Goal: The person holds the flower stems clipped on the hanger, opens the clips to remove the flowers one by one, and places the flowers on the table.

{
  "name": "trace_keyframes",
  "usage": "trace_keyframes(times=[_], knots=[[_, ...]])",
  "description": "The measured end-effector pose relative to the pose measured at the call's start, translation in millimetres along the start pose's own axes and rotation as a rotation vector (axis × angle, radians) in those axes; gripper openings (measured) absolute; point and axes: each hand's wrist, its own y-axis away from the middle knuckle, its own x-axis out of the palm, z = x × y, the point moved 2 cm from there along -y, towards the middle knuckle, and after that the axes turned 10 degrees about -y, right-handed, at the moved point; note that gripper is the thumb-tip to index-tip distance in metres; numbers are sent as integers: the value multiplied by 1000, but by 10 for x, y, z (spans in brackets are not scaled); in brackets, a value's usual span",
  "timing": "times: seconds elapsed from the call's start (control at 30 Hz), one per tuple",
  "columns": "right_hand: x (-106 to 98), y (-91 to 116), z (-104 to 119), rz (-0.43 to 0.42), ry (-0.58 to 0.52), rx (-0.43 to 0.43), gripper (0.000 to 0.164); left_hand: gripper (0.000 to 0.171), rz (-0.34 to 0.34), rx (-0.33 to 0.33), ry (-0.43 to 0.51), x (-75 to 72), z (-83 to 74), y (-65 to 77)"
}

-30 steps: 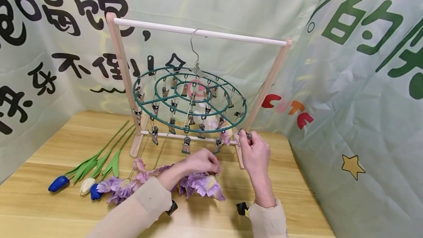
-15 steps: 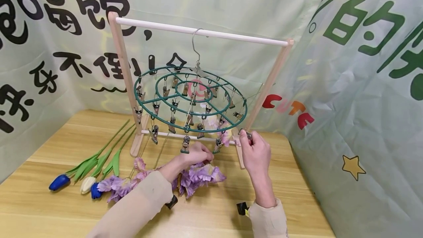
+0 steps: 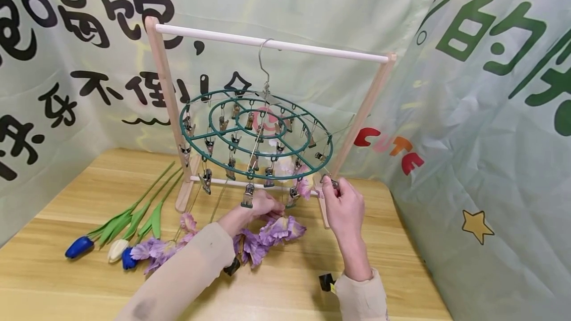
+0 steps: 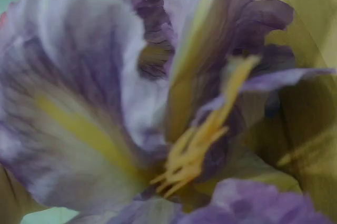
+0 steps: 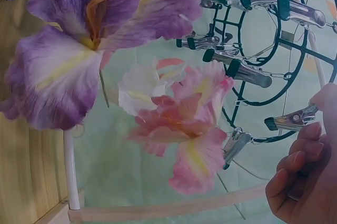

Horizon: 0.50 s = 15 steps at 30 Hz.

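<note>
In the head view my left hand (image 3: 262, 204) is low behind the front clips of a hanger, fingers bent at the top of a purple artificial iris (image 3: 278, 231). The exact grip on its stem is hidden. Iris petals (image 4: 79, 103) fill the left wrist view. My right hand (image 3: 345, 207) pinches a metal clip (image 5: 292, 120) at the right rim of the round green clip hanger (image 3: 327, 157). A pink iris (image 5: 195, 129) hangs from another clip close by, with a pale bloom behind it.
A wooden rack with a white top bar (image 3: 312, 49) carries the hanger. Blue tulips (image 3: 80, 246) and a white tulip (image 3: 118, 250) lie at the left. More purple irises (image 3: 153, 251) lie beside them. Printed cloth walls (image 3: 473, 162) enclose the table (image 3: 392, 261).
My left hand has moved away from me and slightly left, under the hanger, and the purple iris has shifted and turned with it. My right hand stays at its clip.
</note>
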Motion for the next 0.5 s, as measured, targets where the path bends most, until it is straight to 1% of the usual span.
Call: trace_keyframes(times=[0.07,0.17,0.2,0.27,0.37,0.43,0.5], knots=[[1,3,1,-1,1,-8,46,22,-4,-14,7,8,19,-8],[3,2,4,0,1,-17,47,16,-18,-8,11,14,35,-7],[3,2,4,1,1,-17,47,12,-29,-5,-6,11,39,0],[3,4,0,2,0,-16,47,9,-63,11,-72,0,43,12],[4,10,-2,8,-3,-12,48,10,-92,23,-183,-10,65,19],[5,13,-2,14,-5,-9,48,9,-90,35,-242,-13,86,15],[5,14,1,16,-8,-8,48,9,-69,43,-246,-5,107,2]])
